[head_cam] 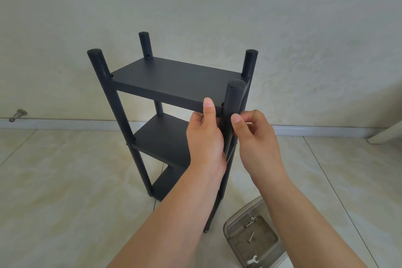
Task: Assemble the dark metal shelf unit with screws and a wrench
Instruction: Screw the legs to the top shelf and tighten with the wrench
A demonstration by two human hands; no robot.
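Observation:
The dark metal shelf unit (169, 80) stands upright on the tiled floor, with three shelves between four round posts. My left hand (205, 137) grips the front edge of the top shelf, thumb on top, right beside the near right post (233, 98). My right hand (254, 135) is pinched against that same post at the level of the top shelf; whatever sits between its fingertips is too small to make out. A small silver wrench (252, 260) and a few screws (250, 237) lie in a clear tray on the floor.
The clear plastic tray (233, 220) sits on the floor at the lower right, close to the unit's near right foot. A metal door stop (18, 114) juts from the baseboard at the left. A pale wall stands right behind the shelf unit.

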